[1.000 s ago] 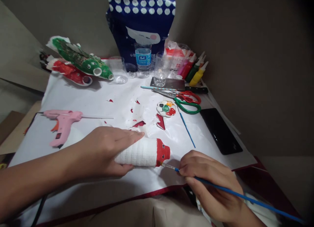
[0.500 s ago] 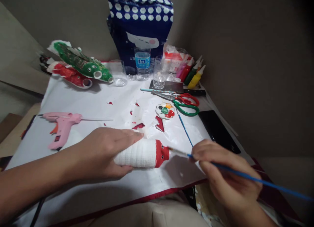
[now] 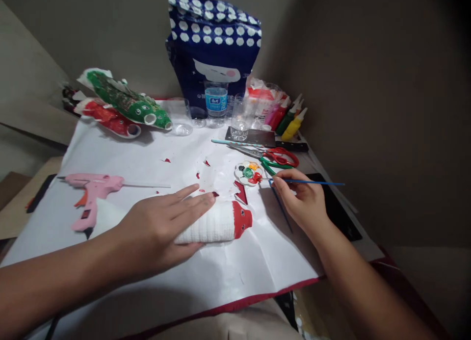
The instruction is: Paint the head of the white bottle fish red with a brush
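Note:
A white gauze-wrapped bottle (image 3: pixel 211 224) lies on its side, its right end painted red with small eyes. My left hand (image 3: pixel 165 222) rests over its left part, thumb on the near side and fingers along the far side, gripping it. My right hand (image 3: pixel 303 195) pinches a thin blue paintbrush (image 3: pixel 312 182), whose tip is at the red paint of the flower-shaped palette (image 3: pixel 241 175). The palette also holds green, black and orange paint. A second blue paintbrush (image 3: pixel 281 207) lies below my right hand, and a red scrap (image 3: pixel 241 193) lies between palette and bottle.
A pink glue gun (image 3: pixel 93 190) lies at left. Green (image 3: pixel 121 97) and red fish crafts (image 3: pixel 108 119) are behind it. Clear cups (image 3: pixel 241 119), a blue bag (image 3: pixel 217 50) and paint bottles (image 3: pixel 292 124) stand at the back. Scissors (image 3: pixel 279 156), a knife (image 3: pixel 290 146) and a black phone (image 3: pixel 338 212) lie right.
My right hand has moved the paintbrush up and away from the bottle's red end to the palette. My left hand stays on the bottle, its fingers slightly more spread.

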Available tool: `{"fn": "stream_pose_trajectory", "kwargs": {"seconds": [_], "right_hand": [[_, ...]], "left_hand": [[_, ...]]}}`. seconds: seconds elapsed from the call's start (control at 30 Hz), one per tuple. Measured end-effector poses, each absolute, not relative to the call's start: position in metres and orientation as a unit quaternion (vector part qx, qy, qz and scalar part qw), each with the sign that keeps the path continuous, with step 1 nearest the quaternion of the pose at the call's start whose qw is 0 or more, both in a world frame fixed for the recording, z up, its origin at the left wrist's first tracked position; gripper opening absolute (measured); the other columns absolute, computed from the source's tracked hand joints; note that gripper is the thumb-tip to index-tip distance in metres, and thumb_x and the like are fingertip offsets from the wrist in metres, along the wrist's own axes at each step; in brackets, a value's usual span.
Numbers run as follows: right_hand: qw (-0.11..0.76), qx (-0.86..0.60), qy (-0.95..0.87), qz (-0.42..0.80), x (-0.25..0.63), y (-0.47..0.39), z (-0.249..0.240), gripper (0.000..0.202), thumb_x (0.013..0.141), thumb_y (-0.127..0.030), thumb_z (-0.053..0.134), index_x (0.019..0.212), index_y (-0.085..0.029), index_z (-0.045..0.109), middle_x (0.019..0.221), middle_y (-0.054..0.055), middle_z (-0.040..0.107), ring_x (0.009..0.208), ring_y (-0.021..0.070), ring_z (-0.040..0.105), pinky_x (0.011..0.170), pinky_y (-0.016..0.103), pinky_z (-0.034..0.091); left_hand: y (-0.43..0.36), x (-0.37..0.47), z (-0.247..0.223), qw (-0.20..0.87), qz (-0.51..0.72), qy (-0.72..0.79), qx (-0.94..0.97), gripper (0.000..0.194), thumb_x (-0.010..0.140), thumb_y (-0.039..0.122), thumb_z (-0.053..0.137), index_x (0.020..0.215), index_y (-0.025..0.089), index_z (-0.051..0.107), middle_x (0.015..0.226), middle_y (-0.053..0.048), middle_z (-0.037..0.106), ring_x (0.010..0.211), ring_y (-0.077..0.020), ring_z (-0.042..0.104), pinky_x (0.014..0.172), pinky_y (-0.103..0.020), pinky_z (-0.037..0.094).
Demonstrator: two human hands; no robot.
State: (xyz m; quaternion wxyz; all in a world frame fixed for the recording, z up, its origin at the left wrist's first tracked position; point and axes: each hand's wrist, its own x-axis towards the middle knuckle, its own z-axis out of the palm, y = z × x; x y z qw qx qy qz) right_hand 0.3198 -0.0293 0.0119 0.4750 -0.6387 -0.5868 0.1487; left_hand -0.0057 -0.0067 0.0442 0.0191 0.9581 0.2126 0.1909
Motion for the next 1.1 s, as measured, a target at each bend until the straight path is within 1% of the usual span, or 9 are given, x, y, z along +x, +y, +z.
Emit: {"fn": "stream_pose_trajectory", "kwargs": {"seconds": [0.13,0.2,0.37,0.5,0.57,0.7,0.83,1.0,1.1], "right_hand": [[0.469,-0.630,-0.599,0.156,0.319,-0.028,0.010,0.017,0.091,-0.034,0.062,0.083,-0.021,0.069,0.080,0.005,0.072,0.070,0.0184,0.067,0.060,0.028,0.053],[0.469,-0.625,-0.604,0.156,0.319,-0.027,0.008,0.016,0.091,-0.034,0.062,0.084,-0.021,0.069,0.081,0.005,0.073,0.071,0.0186,0.068,0.061,0.028,0.054],[0.471,-0.620,-0.609,0.154,0.319,-0.024,0.006,0.017,0.091,-0.034,0.062,0.083,-0.021,0.069,0.080,0.005,0.073,0.069,0.0178,0.067,0.059,0.027,0.052],[0.476,-0.619,-0.606,0.149,0.319,-0.023,0.007,0.020,0.091,-0.037,0.062,0.083,-0.020,0.069,0.077,0.004,0.071,0.063,0.0168,0.065,0.054,0.026,0.050],[0.483,-0.619,-0.602,0.147,0.319,-0.024,0.008,0.022,0.092,-0.039,0.062,0.084,-0.020,0.068,0.076,0.004,0.071,0.062,0.0172,0.066,0.050,0.026,0.048],[0.499,-0.611,-0.598,0.139,0.319,-0.027,0.010,0.022,0.092,-0.041,0.063,0.085,-0.021,0.069,0.077,0.005,0.073,0.066,0.0191,0.069,0.054,0.027,0.052],[0.510,-0.605,-0.598,0.131,0.319,-0.030,0.011,0.021,0.091,-0.040,0.064,0.085,-0.021,0.070,0.077,0.005,0.073,0.067,0.0196,0.070,0.055,0.028,0.053],[0.521,-0.596,-0.598,0.125,0.319,-0.034,0.013,0.022,0.091,-0.041,0.063,0.084,-0.021,0.070,0.077,0.005,0.073,0.067,0.0196,0.071,0.054,0.027,0.053],[0.526,-0.591,-0.601,0.116,0.318,-0.037,0.016,0.022,0.091,-0.040,0.062,0.082,-0.021,0.069,0.074,0.004,0.073,0.067,0.0194,0.070,0.057,0.028,0.055]], "left_hand": [[-0.008,-0.006,0.045,0.010,0.186,0.208,0.960,0.062,0.092,0.025,0.066,0.151,0.014,0.049,0.144,-0.014,0.066,0.140,-0.0348,0.057,0.108,-0.048,0.059],[-0.008,-0.006,0.046,-0.004,0.179,0.206,0.962,0.060,0.094,0.024,0.065,0.150,0.013,0.049,0.146,-0.016,0.064,0.141,-0.0348,0.056,0.109,-0.047,0.058],[-0.005,-0.008,0.046,-0.025,0.162,0.204,0.965,0.058,0.095,0.027,0.064,0.149,0.013,0.048,0.144,-0.018,0.066,0.135,-0.0351,0.062,0.101,-0.045,0.062],[-0.003,-0.011,0.045,-0.018,0.137,0.220,0.966,0.063,0.096,0.025,0.062,0.154,0.019,0.039,0.147,-0.015,0.064,0.134,-0.0308,0.064,0.105,-0.042,0.058],[-0.002,-0.011,0.045,-0.008,0.130,0.223,0.966,0.064,0.095,0.025,0.061,0.154,0.019,0.038,0.146,-0.015,0.064,0.132,-0.0297,0.065,0.106,-0.041,0.056],[0.001,-0.010,0.055,0.029,0.084,0.223,0.971,0.064,0.092,0.026,0.060,0.152,0.018,0.041,0.142,-0.016,0.066,0.125,-0.0308,0.068,0.101,-0.041,0.057],[0.003,-0.007,0.072,0.037,0.034,0.228,0.972,0.067,0.088,0.028,0.059,0.152,0.021,0.040,0.140,-0.012,0.069,0.119,-0.0298,0.071,0.096,-0.038,0.056],[0.006,-0.004,0.094,0.033,0.035,0.250,0.967,0.068,0.081,0.035,0.065,0.146,0.025,0.048,0.131,-0.008,0.074,0.106,-0.0284,0.075,0.084,-0.034,0.054],[0.005,-0.002,0.105,0.041,0.036,0.249,0.967,0.066,0.082,0.034,0.065,0.146,0.025,0.049,0.131,-0.007,0.074,0.103,-0.0277,0.075,0.082,-0.033,0.053]]}}
